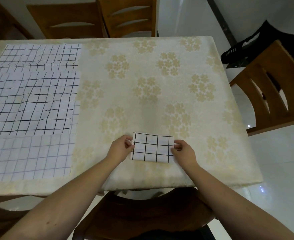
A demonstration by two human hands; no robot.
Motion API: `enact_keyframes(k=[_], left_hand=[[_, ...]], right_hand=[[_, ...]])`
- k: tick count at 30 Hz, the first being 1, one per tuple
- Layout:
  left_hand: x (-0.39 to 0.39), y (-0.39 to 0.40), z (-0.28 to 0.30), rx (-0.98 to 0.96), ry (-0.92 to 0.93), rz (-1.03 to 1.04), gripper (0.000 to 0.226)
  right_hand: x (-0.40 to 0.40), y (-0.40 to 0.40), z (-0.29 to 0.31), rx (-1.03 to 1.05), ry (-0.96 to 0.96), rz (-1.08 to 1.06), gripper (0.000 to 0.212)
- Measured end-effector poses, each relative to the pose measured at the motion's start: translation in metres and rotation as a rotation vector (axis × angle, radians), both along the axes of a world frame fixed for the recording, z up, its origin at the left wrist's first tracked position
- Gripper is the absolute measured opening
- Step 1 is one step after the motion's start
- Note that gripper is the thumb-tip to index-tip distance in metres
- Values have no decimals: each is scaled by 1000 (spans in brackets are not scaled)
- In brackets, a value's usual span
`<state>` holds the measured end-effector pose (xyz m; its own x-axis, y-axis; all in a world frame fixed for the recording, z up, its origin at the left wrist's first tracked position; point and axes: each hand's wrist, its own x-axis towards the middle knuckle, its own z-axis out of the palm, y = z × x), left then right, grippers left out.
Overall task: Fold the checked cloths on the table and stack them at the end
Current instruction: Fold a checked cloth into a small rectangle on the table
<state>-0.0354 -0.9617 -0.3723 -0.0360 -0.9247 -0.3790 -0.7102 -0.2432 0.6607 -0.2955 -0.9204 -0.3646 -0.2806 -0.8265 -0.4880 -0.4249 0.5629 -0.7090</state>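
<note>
Fingers (129,144) of the left hand (120,148) pinch the left short edge of a folded checked cloth (153,147), while the right hand (183,152) pinches the opposite edge, thumb over the top layer. Both grips sit at mid-edge, apparently to hold the layers square and keep the small rectangle from springing open as it is pressed flat or readied for lifting. The folded cloth lies on the floral tablecloth (160,84) close to the table's near edge, directly in front of the person. To the left of the folded cloth, three checked cloths are spread flat and unfolded in a column along the table's left side: a pale-lined one (30,156) nearest, a bold-lined one (31,103) beyond it, and a third (40,56) farthest off. The wide bare patch beyond the folded cloth looks kept free as working room. No stack is yet visible, so the job appears to be in its early part.
</note>
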Motion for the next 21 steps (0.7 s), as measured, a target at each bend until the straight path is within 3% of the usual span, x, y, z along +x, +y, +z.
enact_keyframes(k=[11, 17, 21], left_hand=[[-25, 4, -4, 110, -273, 81, 41], [-33, 2, -5, 175, -313, 130, 35], [-34, 3, -5, 146, -245, 143, 22]], right_hand=[[17, 3, -5, 54, -30, -119, 58], [18, 5, -5, 67, -27, -91, 60], [18, 4, -5, 90, -38, -82, 63]])
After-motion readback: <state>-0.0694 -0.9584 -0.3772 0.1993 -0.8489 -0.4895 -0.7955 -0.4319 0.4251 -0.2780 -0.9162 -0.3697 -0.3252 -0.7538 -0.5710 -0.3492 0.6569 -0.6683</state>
